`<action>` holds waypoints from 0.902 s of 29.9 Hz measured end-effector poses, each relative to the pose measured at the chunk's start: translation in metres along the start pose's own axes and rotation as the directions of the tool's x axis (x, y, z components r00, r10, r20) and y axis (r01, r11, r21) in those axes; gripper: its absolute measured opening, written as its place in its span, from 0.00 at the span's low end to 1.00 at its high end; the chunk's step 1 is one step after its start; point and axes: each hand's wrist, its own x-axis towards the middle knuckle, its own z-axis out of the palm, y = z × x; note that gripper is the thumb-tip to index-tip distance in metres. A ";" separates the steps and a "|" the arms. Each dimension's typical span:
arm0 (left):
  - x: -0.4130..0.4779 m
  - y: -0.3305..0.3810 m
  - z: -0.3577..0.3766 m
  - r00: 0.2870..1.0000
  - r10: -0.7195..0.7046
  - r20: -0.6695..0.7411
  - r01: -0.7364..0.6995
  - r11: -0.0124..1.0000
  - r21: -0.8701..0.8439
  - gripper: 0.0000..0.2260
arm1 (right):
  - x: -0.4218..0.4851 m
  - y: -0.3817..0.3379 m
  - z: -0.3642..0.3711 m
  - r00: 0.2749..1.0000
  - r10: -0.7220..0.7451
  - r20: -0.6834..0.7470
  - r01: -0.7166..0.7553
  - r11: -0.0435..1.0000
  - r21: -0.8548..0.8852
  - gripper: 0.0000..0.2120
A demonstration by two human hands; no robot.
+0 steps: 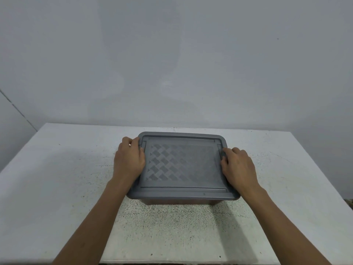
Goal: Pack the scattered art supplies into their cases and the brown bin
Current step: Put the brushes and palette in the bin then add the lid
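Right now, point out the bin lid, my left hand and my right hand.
lid point(181, 163): head view, patterned centre panel.
left hand point(129, 161): head view, back of hand.
right hand point(238, 167): head view, back of hand.

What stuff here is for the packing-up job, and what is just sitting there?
For the job:
- brown bin, mostly hidden under its lid
- grey lid, on top of the bin
- left hand, holding the lid's left end
- right hand, holding the lid's right end

Just there:
- white table
- grey wall

No art supplies show.
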 end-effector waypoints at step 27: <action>0.007 0.103 0.046 0.835 0.347 0.426 -0.405 0.913 0.049 0.30 | -0.017 -0.002 -0.005 0.962 0.218 0.162 -0.270 0.823 0.500 0.18</action>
